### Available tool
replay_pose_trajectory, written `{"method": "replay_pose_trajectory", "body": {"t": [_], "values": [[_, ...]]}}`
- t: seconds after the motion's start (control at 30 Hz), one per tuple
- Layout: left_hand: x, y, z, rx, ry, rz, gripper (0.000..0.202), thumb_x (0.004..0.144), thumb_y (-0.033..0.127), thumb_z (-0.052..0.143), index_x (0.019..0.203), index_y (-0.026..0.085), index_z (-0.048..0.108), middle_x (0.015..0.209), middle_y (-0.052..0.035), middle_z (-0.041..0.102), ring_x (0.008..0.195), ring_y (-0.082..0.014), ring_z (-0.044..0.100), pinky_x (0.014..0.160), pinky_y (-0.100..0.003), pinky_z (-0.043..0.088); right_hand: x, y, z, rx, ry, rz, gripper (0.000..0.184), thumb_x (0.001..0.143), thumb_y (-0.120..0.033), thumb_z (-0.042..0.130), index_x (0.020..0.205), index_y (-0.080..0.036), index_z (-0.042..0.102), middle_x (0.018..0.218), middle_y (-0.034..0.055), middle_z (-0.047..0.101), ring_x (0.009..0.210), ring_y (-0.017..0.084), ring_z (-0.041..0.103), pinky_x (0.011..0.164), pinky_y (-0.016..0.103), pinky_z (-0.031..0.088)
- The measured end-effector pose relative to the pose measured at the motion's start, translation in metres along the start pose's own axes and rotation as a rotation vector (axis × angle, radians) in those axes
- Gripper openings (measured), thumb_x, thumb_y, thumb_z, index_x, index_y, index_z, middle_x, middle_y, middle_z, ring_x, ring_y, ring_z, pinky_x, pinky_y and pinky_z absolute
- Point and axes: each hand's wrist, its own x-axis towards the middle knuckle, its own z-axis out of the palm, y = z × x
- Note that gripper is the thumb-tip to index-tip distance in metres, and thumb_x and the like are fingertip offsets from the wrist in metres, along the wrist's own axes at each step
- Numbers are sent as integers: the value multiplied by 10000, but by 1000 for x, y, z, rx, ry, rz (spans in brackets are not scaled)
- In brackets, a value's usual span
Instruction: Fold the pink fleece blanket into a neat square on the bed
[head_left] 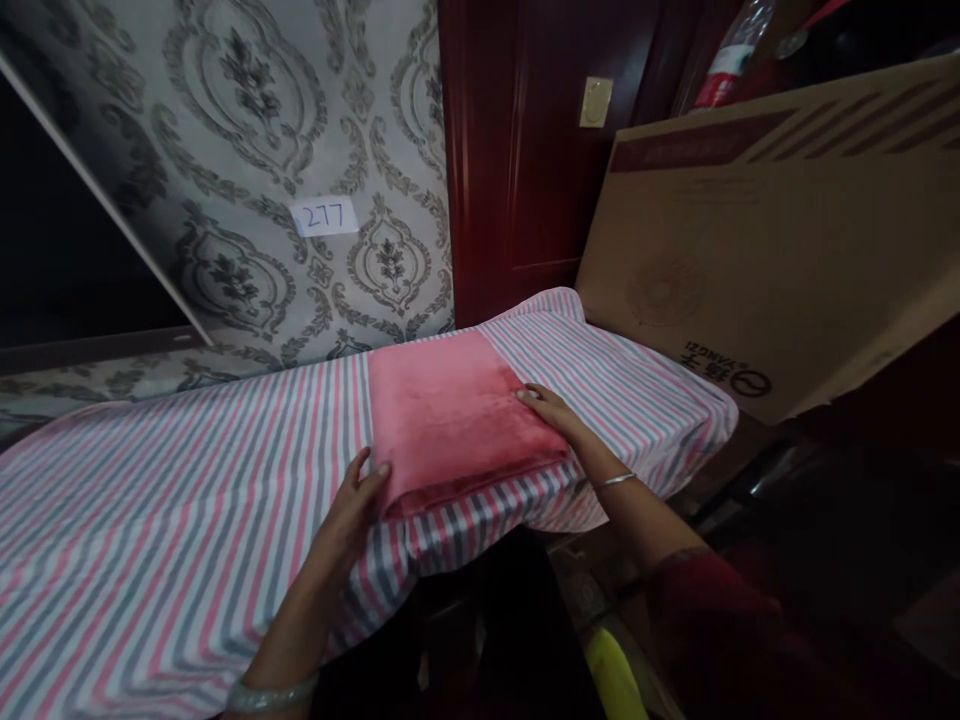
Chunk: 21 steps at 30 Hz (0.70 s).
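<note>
A folded pink towel (450,410) lies flat on a table covered with a pink, grey and white striped cloth (172,500). My left hand (352,505) rests at the towel's near left corner, thumb up and fingers curled against its edge. My right hand (551,412) lies flat along the towel's right edge, fingers stretched out and pressing on it. A bangle shows on each wrist.
A large cardboard box (765,230) leans at the table's right end. Behind stand patterned grey wallpaper with a paper label reading 277 (324,215) and a dark red wooden door (525,150). Something yellow (611,675) shows below near my legs.
</note>
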Motion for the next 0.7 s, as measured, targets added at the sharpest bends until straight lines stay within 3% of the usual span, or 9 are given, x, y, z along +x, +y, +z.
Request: {"method": "replay_pose_trajectory", "body": {"t": [0.1,0.2,0.27,0.4,0.5,0.6,0.7], "values": [[-13,-5,1,179,-74,98,1204,693,408,856,1607,277,82,1521,-171,474,1318,-306,554,1086,-434,463,-6,-1,-6,-17,-85,-23,697,774,-589,700,1352,-209,611,1393,110,613,1307,305,541,1136,449,375],[-19,-18,2,465,-107,328,1319,595,425,890,1609,216,72,1657,-165,218,1500,-329,279,1202,-449,296,-11,-5,-8,13,-198,-48,728,752,-611,717,1365,-236,600,1396,88,617,1309,317,540,1144,474,378],[-18,-29,4,589,-61,464,1288,597,429,861,1604,184,98,1670,-163,166,1517,-334,226,1217,-464,256,-14,-8,-8,46,-226,-51,721,745,-591,732,1356,-230,604,1383,89,627,1305,322,544,1148,476,380],[-10,-45,9,630,65,585,1022,703,329,714,1584,174,219,1614,-148,340,1459,-317,368,1186,-466,325,-19,-18,-4,118,-260,-17,713,732,-481,749,1364,-201,573,1383,107,623,1280,315,569,1134,469,405],[-4,-39,7,524,119,589,778,704,232,624,1465,186,469,1487,-110,534,1369,-302,493,1148,-450,386,-24,-34,-1,238,-246,90,743,702,-350,744,1396,-227,510,1376,95,627,1196,289,631,1061,460,482],[3,-6,-10,333,158,613,535,688,193,593,1217,173,664,1286,-79,682,1241,-267,590,1099,-407,436,-41,-57,11,460,-253,157,811,648,-227,735,1412,-276,465,1324,59,658,1074,244,686,929,394,567],[13,41,-44,78,277,589,337,681,159,607,1008,166,693,965,-5,744,978,-171,657,942,-275,507,-82,-80,43,689,-253,152,955,625,-185,763,1480,-344,366,1194,7,707,906,188,706,763,304,597]]}}
